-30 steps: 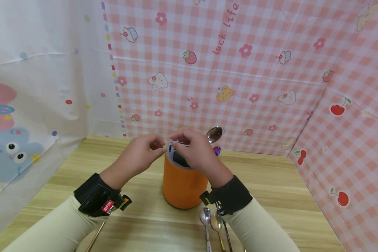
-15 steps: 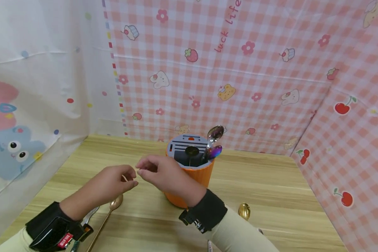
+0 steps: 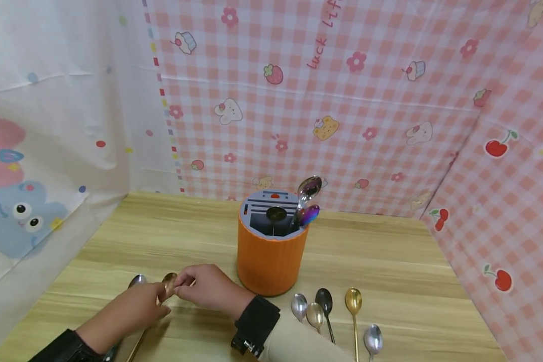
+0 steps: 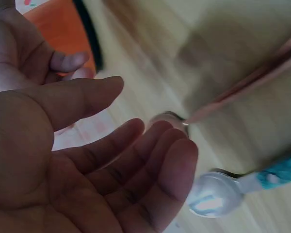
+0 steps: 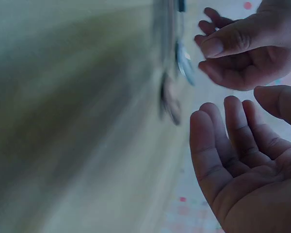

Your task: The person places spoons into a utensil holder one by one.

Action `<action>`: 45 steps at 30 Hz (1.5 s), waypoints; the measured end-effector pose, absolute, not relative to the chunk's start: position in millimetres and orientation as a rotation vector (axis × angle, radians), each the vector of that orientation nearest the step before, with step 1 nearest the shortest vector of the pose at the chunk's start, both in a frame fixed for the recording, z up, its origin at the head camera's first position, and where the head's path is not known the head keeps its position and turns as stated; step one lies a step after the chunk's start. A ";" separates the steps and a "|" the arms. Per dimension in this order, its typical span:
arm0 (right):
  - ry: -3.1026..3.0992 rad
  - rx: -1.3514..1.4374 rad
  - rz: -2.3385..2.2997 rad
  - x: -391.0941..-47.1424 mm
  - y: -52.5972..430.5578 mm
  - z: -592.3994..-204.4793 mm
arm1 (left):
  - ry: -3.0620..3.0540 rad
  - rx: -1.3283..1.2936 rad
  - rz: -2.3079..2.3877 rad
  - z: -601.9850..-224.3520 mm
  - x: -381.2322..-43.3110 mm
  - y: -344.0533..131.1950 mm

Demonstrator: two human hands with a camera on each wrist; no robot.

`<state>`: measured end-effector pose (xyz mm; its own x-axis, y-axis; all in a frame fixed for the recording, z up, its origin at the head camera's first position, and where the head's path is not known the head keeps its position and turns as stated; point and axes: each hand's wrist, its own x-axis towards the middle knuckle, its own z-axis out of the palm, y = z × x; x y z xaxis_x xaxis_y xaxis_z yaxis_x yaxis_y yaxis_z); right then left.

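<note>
Copper-coloured spoon (image 3: 169, 282): we are judging it light, stiff, slick; best pinched mid-handle. Left hand (image 3: 139, 304), right hand (image 3: 211, 288): we are holding both nearby, relaxed, empty.

Wood-grained counter (image 3: 199, 236). We log an orange holder (image 3: 271, 264) standing short of the back edge; five spoons (image 3: 354, 300) well inside the right edge; copper spoon (image 3: 169, 282) and silver spoon (image 3: 138, 279) toward the left.

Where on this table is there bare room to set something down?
Bare table lies right of the orange holder, between the five spoons and the pink checked cloth, and left of it, towards the white cloth. Crowded: front right, among those spoons, and front left, where the left hand and right hand are near the copper spoon.
</note>
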<state>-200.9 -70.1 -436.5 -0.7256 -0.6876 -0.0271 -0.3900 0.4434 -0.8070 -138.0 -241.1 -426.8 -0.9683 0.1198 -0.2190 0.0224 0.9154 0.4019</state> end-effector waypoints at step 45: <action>2.208 -0.565 -1.534 -197.9 -72.5 -437.5 | 2.347 0.082 1.619 -428.6 -131.2 -226.1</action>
<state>-197.9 -72.5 -437.5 -0.8418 -0.5326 -0.0880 -0.1034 0.3191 -0.9420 -131.2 -226.1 -428.6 -0.9568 0.2081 -0.2030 -0.1158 0.3677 0.9227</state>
